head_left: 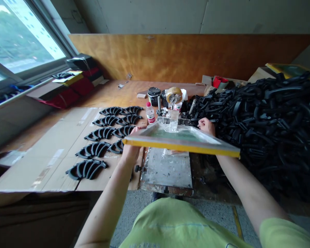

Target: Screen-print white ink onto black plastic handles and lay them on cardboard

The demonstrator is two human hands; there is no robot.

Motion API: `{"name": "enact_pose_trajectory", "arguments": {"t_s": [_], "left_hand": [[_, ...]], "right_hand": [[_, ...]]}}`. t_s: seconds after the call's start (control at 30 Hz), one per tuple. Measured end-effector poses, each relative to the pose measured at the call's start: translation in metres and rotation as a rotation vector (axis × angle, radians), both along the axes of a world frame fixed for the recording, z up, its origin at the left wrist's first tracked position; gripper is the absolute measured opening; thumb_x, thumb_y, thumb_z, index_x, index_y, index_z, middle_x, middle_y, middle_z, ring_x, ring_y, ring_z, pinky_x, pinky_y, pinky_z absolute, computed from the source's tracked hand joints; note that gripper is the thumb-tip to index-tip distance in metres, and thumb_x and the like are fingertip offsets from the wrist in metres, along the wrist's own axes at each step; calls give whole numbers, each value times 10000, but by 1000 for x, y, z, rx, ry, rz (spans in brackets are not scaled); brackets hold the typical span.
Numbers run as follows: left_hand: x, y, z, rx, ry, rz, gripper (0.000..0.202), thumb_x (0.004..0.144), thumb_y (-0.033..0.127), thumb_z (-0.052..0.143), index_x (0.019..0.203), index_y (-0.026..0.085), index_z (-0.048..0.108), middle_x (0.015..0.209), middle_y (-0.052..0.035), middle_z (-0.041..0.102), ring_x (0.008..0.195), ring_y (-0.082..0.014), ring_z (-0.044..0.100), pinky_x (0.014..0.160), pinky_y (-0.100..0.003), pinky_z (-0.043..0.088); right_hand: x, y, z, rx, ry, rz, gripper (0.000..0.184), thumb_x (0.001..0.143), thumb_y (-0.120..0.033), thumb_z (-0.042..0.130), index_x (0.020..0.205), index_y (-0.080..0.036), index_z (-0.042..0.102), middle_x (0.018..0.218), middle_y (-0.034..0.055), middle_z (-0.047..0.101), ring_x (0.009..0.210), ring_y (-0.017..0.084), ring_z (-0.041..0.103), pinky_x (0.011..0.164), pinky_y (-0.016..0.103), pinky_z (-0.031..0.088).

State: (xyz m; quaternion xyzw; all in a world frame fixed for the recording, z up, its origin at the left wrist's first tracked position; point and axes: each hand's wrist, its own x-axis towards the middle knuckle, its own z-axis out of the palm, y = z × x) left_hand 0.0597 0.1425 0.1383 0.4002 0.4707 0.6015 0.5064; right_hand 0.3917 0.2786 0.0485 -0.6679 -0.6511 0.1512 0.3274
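Note:
A screen-printing frame [181, 146] with a yellow front edge is tilted up over a flat metal base plate [167, 168]. A clamp stand [167, 119] stands at its back. My left hand [134, 139] grips the frame's left side; the frame covers part of that hand. By the frame's right back corner, my right hand [207, 126] is closed with its fingertips curled together. What it holds, if anything, I cannot make out. Left of the frame, black curved slatted parts [87, 169] lie in two columns on a cardboard sheet [54, 151].
A large heap of black plastic parts [271, 120] rises at the right. Behind the stand are a red-capped bottle [150, 113], a black tub [154, 95] and a tape roll [174, 95]. A wooden board [186, 58] closes the back; boxes [74, 84] stand by the window.

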Motion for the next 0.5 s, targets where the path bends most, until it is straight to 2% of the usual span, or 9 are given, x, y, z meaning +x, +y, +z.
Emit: {"name": "enact_pose_trajectory", "arguments": {"t_s": [0.03,0.1,0.2,0.27,0.37,0.4,0.5], "left_hand": [[3,11,5,21,-25,1,373,756,466,628,983,171,606,877,-23,646,731,-133,611,608,-214,479],[6,26,9,2,-52,20,361,799,479,565,958,156,596,785,-27,642,692,-129,615,593,-217,481],[11,25,-4,-28,-101,90,414,847,516,497,1046,163,579,780,-29,655,668,-114,615,582,-208,478],[20,7,-26,-146,-115,28,469,834,531,533,1132,170,559,854,-53,681,685,-123,627,569,-212,479],[41,-36,-69,-510,-102,-236,556,807,546,581,1193,148,549,1018,-139,697,791,-200,669,571,-266,508],[46,-49,-82,-592,-137,-268,549,818,550,565,1208,165,541,1076,-145,687,851,-224,675,595,-288,522],[45,-83,-115,-684,-248,-165,382,873,492,502,1054,171,602,1030,-118,700,880,-220,684,623,-278,529]], "right_hand": [[3,-11,-13,-46,-17,10,200,862,-259,490,923,-156,650,772,54,691,716,182,622,701,288,461],[-5,-34,-37,-116,-57,176,178,837,-259,548,950,-168,650,813,44,685,766,183,614,733,297,459],[-32,-61,-56,-112,-168,471,238,775,-216,654,1013,-211,652,919,32,668,895,185,580,823,319,437],[-52,-75,-51,-65,-239,500,177,779,-181,659,953,-208,668,923,37,649,923,188,553,853,331,421],[-82,-105,-29,68,-251,484,91,840,-211,614,911,-190,666,899,58,631,915,197,532,844,340,422],[-93,-118,-22,128,-258,534,100,852,-227,604,924,-192,664,908,64,631,925,203,527,847,348,421],[-120,-155,-11,252,-326,843,146,893,-214,536,964,-216,664,882,47,641,909,196,529,826,338,424]]}}
